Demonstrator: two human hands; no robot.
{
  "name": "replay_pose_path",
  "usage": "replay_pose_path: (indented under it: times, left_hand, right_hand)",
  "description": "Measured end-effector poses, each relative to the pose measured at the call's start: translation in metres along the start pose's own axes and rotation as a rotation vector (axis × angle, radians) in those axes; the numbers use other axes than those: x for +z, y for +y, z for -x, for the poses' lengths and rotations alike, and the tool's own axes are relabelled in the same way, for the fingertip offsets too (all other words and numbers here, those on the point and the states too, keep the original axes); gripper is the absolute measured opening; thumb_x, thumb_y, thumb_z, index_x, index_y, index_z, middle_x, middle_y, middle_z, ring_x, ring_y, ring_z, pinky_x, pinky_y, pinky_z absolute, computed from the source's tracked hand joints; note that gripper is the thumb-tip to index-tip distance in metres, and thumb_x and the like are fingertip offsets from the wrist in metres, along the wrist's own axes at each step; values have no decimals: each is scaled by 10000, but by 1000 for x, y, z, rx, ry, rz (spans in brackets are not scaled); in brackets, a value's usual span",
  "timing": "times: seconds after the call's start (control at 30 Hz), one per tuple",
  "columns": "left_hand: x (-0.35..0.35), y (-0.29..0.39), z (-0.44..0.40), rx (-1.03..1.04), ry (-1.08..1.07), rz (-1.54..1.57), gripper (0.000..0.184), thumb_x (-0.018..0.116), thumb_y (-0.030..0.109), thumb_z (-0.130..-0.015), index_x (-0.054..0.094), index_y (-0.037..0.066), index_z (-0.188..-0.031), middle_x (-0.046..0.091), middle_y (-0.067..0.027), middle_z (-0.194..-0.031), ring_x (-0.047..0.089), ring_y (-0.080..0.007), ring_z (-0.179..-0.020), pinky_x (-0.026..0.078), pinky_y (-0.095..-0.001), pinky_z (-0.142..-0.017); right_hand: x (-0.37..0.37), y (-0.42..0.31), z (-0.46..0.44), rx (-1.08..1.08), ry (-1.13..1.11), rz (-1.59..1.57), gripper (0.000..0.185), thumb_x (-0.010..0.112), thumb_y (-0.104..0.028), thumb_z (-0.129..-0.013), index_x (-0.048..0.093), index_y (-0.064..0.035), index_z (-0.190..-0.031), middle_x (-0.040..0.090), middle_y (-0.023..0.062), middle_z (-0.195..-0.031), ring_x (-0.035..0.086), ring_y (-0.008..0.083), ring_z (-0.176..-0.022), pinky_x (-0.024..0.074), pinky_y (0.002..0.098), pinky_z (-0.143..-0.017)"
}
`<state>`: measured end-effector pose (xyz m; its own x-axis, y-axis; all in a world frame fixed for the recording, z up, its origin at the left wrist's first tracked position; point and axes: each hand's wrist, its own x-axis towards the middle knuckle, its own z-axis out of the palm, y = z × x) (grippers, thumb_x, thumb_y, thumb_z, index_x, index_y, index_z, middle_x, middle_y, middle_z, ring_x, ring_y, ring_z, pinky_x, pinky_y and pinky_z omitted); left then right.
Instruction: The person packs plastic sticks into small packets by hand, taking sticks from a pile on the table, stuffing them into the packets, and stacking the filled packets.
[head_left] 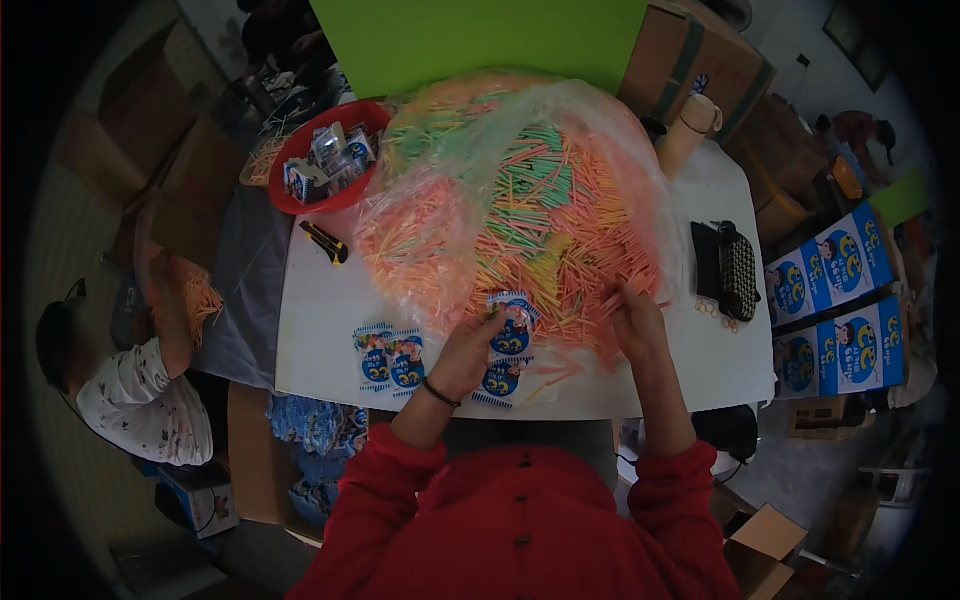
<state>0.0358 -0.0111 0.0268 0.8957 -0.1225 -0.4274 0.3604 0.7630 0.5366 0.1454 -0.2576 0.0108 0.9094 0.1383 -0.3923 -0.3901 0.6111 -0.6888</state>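
Note:
My left hand (468,352) is closed on the upper edge of a blue and white printed packet (514,330) near the front of the white table. Directly below it lies a similar packet (499,381), and further left are two more packets (390,358). My right hand (638,322) is at the front right of a heap of thin coloured sticks (545,215), its fingers curled together among them. What those fingers pinch is too small to make out. The sticks, pink, orange, yellow and green, spill from a large clear plastic bag (425,225).
A red basin (322,206) of packets stands at the back left, near a yellow-black box cutter (325,243). At the right are a bottle (686,138) and a patterned pouch (739,272). A box of packets (258,455) stands below left; another person (150,390) sits further left.

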Motion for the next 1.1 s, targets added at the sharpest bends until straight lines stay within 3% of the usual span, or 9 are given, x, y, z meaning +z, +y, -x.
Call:
replay_pose_path:
  times: [0.3, 0.37, 0.47, 0.57, 0.67, 0.77, 0.9, 0.97, 1.1]
  left_hand:
    - [-1, -23, -8, 215, 18, -611, 142, 679, 153, -890, 712, 16, -872, 612, 34, -681, 543, -14, -587, 412, -192, -478]
    - [-6, -24, -11, 218, -11, -731, 144, 649, 103, -899, 707, 26, -1006, 667, 3, -788, 600, -56, -559, 478, -195, -491]
    - [7, -22, -6, 301, 0, -741, 115, 683, 133, -882, 712, 34, -932, 557, 48, -616, 511, -17, -489, 403, -191, -437]
    - [6, -23, -7, 398, -15, -842, 116, 676, 130, -885, 713, 44, -953, 570, 45, -629, 524, -16, -507, 418, -186, -454]
    - [5, -18, -4, 379, -81, -898, 183, 632, 83, -907, 702, 51, -1073, 643, 43, -786, 580, -21, -618, 484, -181, -553]
    - [-3, -19, -6, 337, -103, -856, 181, 633, 84, -908, 705, 55, -1072, 650, 42, -795, 589, -28, -626, 486, -190, -560]
    - [2, -17, -5, 282, -77, -712, 178, 637, 88, -908, 709, 59, -1068, 652, 41, -796, 593, -30, -628, 485, -193, -562]
    - [3, -19, -7, 325, -58, -709, 129, 668, 132, -892, 718, 69, -992, 597, 60, -684, 529, -3, -545, 421, -175, -480]
    - [0, -23, -7, 343, -70, -750, 133, 674, 134, -886, 717, 67, -993, 590, 63, -680, 528, -5, -548, 419, -177, -481]
  right_hand:
    - [31, 11, 34, -92, -253, 147, 223, 415, -166, -1026, 519, -12, -1150, 621, 100, -1038, 591, 185, -1024, 477, 338, -929]
    - [52, 11, 49, -347, -364, 500, 192, 412, -168, -1026, 530, -30, -1089, 626, 88, -1030, 568, 204, -1082, 431, 353, -975]
    - [71, 20, 55, -514, -486, 393, 150, 407, -133, -1018, 522, -37, -1036, 627, 84, -1033, 531, 220, -1139, 390, 372, -1007]
    - [84, 19, 61, -603, -564, 563, 108, 408, -89, -1004, 504, -43, -1025, 624, 84, -1029, 497, 230, -1182, 383, 385, -1014]
    - [80, 27, 55, -611, -649, 597, 75, 391, -80, -1005, 461, -75, -1032, 622, 104, -1019, 521, 249, -1163, 341, 411, -1057]
    - [72, 27, 54, -428, -740, 450, 74, 395, -72, -1000, 460, -79, -1034, 615, 100, -995, 554, 247, -1119, 294, 421, -1089]
    - [71, 24, 60, -498, -804, 597, 68, 406, -69, -995, 456, -74, -1042, 606, 97, -960, 569, 255, -1121, 240, 432, -1118]
    - [71, 26, 61, -582, -727, 582, 85, 403, -25, -981, 485, -47, -989, 617, 87, -1002, 563, 216, -1122, 309, 414, -1098]
    - [76, 20, 62, -480, -742, 566, 92, 414, -44, -985, 505, -56, -976, 622, 94, -1048, 572, 225, -1114, 237, 427, -1143]
